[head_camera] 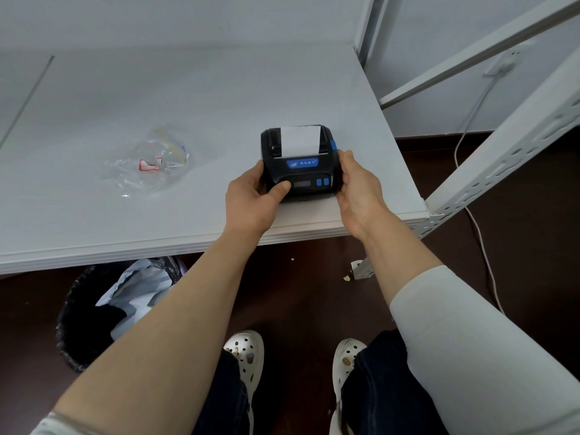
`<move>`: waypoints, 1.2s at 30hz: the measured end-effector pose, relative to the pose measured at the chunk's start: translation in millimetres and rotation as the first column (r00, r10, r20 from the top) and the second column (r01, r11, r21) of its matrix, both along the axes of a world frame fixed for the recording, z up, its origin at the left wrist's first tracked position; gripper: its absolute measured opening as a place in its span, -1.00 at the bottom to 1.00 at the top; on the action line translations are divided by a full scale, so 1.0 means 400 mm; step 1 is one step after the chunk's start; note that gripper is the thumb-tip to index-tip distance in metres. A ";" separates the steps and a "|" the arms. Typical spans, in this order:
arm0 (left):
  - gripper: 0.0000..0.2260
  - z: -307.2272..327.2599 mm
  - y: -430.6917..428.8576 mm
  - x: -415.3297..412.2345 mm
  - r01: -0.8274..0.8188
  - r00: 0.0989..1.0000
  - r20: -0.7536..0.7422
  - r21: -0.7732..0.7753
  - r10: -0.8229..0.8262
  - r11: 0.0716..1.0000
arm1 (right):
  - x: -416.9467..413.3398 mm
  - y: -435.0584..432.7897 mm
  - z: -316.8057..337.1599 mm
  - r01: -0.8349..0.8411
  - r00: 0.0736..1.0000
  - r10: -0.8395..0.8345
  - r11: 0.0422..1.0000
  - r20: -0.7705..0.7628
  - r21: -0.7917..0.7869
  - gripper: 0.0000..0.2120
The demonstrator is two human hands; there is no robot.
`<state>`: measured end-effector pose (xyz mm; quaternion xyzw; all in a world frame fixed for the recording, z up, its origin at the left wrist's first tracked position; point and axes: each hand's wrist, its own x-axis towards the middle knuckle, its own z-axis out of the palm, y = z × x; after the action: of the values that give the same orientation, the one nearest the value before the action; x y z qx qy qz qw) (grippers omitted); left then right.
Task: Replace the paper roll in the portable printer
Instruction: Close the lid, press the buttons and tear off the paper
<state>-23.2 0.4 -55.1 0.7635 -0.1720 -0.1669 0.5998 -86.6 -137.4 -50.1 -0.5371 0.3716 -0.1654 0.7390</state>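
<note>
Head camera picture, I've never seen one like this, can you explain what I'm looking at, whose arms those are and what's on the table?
The camera is worn on a person's head and looks down, so the arms are the wearer's own; their shoes show at the bottom. Both hands grip a small black portable printer resting on the white table near its front edge. The left hand holds its left side with the thumb on the front panel; the right hand holds its right side. A white strip of paper sticks out of the top. To the left lies an empty clear plastic wrapper. Under the table stands a dark waste bin.
</note>
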 end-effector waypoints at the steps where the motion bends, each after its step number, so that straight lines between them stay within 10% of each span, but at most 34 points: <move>1: -0.57 -0.001 0.000 0.000 -0.002 1.000 0.000 -0.001 0.002 1.000 | -0.001 0.000 0.001 -0.002 1.000 0.002 1.000 0.002 -0.002 -0.72; 36: -0.59 -0.024 -0.006 0.011 -0.034 0.999 0.013 0.032 0.034 0.999 | -0.002 0.001 0.002 -0.014 1.000 0.014 1.000 0.002 -0.025 -0.71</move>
<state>-18.9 -2.2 -64.9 0.7768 -0.1600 -0.1548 0.5891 -87.4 -136.9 -49.2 -0.5487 0.3650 -0.1656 0.7337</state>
